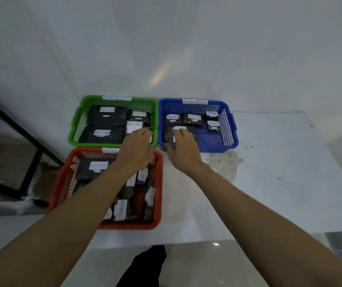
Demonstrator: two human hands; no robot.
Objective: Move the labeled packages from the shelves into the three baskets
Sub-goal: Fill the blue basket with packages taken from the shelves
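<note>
Three baskets stand on the white table: a green basket (76,129) at the back left, a blue basket (231,131) at the back right and a red basket (62,183) in front. All hold black packages with white labels. My left hand (137,148) reaches into the green basket's front right corner, its fingers curled over a package marked RETURN (133,125). My right hand (183,149) is over the blue basket's front left corner. Its fingers lie on a black package (186,127) there, and its thumb is at the package's near edge.
The white table (269,183) has a stained patch (224,162) right of my right wrist and open surface further right. A white wall rises behind the baskets. A black metal frame (29,154) stands at the left. Glossy floor lies below the table's front edge.
</note>
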